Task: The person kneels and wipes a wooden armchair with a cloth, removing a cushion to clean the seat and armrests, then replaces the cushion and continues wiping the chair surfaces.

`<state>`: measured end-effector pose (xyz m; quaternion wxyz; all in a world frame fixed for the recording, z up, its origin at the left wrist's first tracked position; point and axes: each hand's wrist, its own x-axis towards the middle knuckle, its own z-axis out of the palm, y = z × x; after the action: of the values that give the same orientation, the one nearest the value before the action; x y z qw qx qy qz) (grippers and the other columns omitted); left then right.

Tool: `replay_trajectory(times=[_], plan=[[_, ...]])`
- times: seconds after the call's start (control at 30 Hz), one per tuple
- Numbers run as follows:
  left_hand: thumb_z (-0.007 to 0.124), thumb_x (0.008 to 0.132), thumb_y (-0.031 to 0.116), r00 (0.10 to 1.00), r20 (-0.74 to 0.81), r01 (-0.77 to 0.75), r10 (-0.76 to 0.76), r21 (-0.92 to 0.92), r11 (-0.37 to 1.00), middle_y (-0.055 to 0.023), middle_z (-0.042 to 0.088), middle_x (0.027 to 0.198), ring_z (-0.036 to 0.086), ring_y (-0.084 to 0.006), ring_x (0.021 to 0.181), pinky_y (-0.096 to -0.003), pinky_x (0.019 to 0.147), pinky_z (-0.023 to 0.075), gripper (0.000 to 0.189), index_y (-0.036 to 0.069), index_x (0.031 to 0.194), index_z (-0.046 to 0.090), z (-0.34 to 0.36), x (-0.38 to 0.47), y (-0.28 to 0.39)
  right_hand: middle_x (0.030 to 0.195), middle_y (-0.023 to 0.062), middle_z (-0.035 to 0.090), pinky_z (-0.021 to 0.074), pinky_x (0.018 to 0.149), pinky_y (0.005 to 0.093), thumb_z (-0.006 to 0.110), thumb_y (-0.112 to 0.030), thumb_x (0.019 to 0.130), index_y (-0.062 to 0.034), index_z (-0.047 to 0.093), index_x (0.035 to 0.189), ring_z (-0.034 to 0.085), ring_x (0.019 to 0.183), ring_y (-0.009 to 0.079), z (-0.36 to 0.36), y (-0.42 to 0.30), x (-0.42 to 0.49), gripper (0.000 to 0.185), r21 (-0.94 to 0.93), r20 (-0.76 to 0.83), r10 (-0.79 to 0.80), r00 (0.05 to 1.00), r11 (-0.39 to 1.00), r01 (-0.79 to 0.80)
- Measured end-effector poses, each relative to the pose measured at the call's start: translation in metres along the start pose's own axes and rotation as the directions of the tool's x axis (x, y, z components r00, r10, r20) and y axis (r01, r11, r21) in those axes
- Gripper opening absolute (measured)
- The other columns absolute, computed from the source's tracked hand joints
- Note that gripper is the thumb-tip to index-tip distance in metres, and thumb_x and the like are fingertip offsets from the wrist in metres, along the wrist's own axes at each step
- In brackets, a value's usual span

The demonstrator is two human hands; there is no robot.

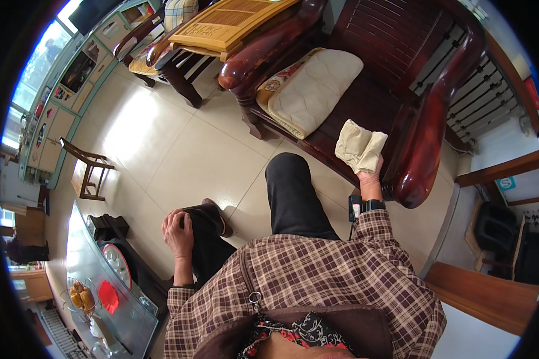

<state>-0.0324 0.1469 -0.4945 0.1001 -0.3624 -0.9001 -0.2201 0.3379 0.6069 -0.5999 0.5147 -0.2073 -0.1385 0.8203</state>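
Note:
My right hand (372,172) grips a folded cream cloth (360,146) over the seat of a dark red wooden armchair (364,107), close to its right armrest (417,175). The cloth covers most of the fingers. My left hand (178,231) rests on the knee of my black trousers (206,220), holding nothing, its fingers bent and a little apart. On the left part of the chair seat lies a folded quilted cream pad (316,92) with a patterned side partly showing.
Left of me stands a glass-topped table (134,321) with a wire fruit basket (81,297), a red mat (108,297) and a round tray (117,264). Beyond are a small wooden chair (90,172) and a yellow wooden panel (227,27) on another chair. A person (24,249) appears at the far left.

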Motion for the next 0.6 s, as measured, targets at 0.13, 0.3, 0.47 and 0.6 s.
replay_trajectory(times=[0.13,0.3,0.47,0.6], plan=[[0.067,0.088,0.020,1.000,-0.003,0.002,-0.002,-0.004,1.000,-0.0034,0.070,0.108,0.061,-0.0257,0.112,-0.0387,0.101,0.0414,0.012,0.009,0.089,0.069,-0.001,-0.001,-0.001,0.108,0.0064,0.066,0.0511,0.092,0.0392,0.044,-0.037,0.100,-0.0082,0.063,0.117,0.064,0.100,0.0245,0.032,-0.014,0.002,0.038,-0.181,-0.067,-0.165,0.984,0.972,0.151],[0.067,0.088,0.021,1.000,0.004,0.002,-0.002,0.004,1.000,-0.0033,0.070,0.108,0.061,-0.0257,0.112,-0.0391,0.101,0.0413,0.012,0.009,0.090,0.069,-0.002,0.000,-0.001,0.125,0.0154,0.063,0.0436,0.101,0.0336,0.050,-0.024,0.090,-0.0027,0.065,0.124,0.057,0.118,0.0277,0.059,-0.030,0.003,0.043,-0.863,0.441,-0.251,0.862,0.147,0.484],[0.067,0.088,0.020,1.000,-0.005,-0.009,0.009,0.002,1.000,-0.0035,0.070,0.107,0.061,-0.0258,0.112,-0.0391,0.101,0.0412,0.012,0.009,0.091,0.069,-0.003,0.000,0.001,0.147,0.0132,0.049,0.0308,0.116,0.0445,0.060,-0.025,0.082,-0.0128,0.061,0.132,0.035,0.142,0.0367,0.034,0.000,0.003,0.051,-0.870,0.244,0.053,0.968,-0.430,0.243],[0.067,0.088,0.020,1.000,0.003,0.000,0.000,-0.013,1.000,-0.0036,0.070,0.107,0.061,-0.0261,0.112,-0.0390,0.101,0.0412,0.012,0.009,0.091,0.069,-0.004,0.000,0.000,0.147,0.0132,0.049,0.0306,0.115,0.0485,0.062,-0.026,0.085,-0.0107,0.059,0.133,0.034,0.143,0.0357,0.014,0.018,0.018,0.050,-0.906,0.231,0.001,0.973,-0.365,0.215]])
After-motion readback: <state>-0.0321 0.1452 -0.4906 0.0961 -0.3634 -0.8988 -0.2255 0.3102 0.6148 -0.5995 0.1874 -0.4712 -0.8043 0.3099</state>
